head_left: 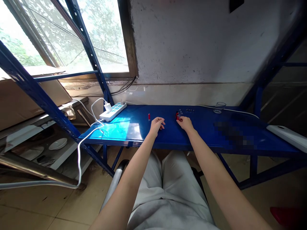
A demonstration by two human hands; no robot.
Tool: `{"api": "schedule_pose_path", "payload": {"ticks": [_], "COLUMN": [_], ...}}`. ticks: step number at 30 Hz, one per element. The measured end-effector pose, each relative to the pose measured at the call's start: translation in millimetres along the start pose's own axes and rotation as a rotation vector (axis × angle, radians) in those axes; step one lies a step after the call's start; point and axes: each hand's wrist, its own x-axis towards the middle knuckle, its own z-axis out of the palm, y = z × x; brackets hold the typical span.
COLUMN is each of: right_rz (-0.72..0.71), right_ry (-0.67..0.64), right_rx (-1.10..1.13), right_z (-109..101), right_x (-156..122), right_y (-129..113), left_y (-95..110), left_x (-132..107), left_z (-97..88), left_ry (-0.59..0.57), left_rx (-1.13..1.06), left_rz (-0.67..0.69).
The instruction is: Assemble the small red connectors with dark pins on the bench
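Note:
My left hand point(157, 124) rests on the blue table point(134, 127) with its fingers curled loosely, and nothing shows in it. A small red piece point(149, 117) stands a little to its left. My right hand point(185, 122) lies further right, its fingertips pinched on a small red and black object point(177, 115) beside a cluster of small dark parts point(180, 112). A row of small black pieces point(190, 110) lies just behind. What exactly the right fingers grip is too small to make out.
A white power strip point(113, 111) with a plugged charger and a white cable sits at the table's left rear. A clear glass point(219, 107) stands at the right rear, and a white device point(287, 134) at the far right. Blue rack posts point(35, 92) frame both sides.

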Motion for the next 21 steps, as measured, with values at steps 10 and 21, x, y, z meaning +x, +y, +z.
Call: {"api": "schedule_pose_path", "payload": {"ticks": [10,21], "right_rz": [0.04,0.17], "right_ry": [-0.007,-0.006], "right_rx": [0.01,0.028], "right_z": [-2.7,-11.2], "right_x": [-2.1,-9.6], "right_y": [1.9,1.4], "left_y": [0.6,1.9], "left_x": [-0.4,-0.9], "left_z": [0.0,-0.5], "left_ry": [0.002,-0.009], "left_rx": [-0.007,-0.009], "left_rz": [0.0,-0.007]}}
